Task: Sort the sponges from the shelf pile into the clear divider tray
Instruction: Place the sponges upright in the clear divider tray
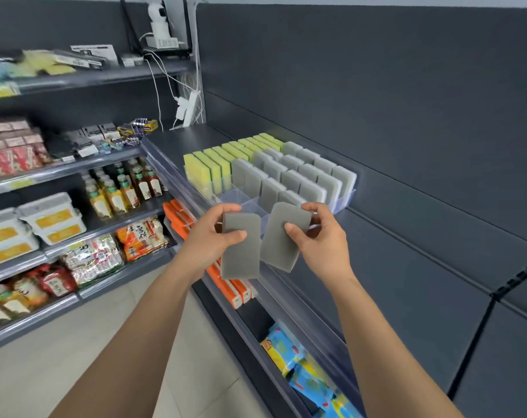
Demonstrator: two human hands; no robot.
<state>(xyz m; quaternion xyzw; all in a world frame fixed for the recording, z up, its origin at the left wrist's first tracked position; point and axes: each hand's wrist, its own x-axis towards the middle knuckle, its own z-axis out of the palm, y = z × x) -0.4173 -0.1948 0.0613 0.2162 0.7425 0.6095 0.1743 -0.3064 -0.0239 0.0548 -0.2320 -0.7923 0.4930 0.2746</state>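
My left hand (pixel 214 236) pinches a grey sponge (pixel 241 251) between thumb and fingers. My right hand (pixel 319 236) grips a second grey sponge (pixel 282 236), tilted, right beside the first. Both sponges hang just in front of the clear divider tray (pixel 342 200) on the dark shelf. In the tray, yellow-green sponges (pixel 214 167) stand in the left rows and grey sponges (pixel 301 176) stand in the middle and right rows. The near compartments in the middle (pixel 244 197) look open. No loose pile of sponges is in view.
The dark shelf (pixel 407 251) runs to the right of the tray. Below its front rail are orange packs (pixel 226 282) and blue-yellow packs (pixel 301 366). Shelves at left hold bottles (pixel 120 188), tubs (pixel 30 227) and snack bags (pixel 135 239). A power strip with cables (pixel 187 107) hangs behind.
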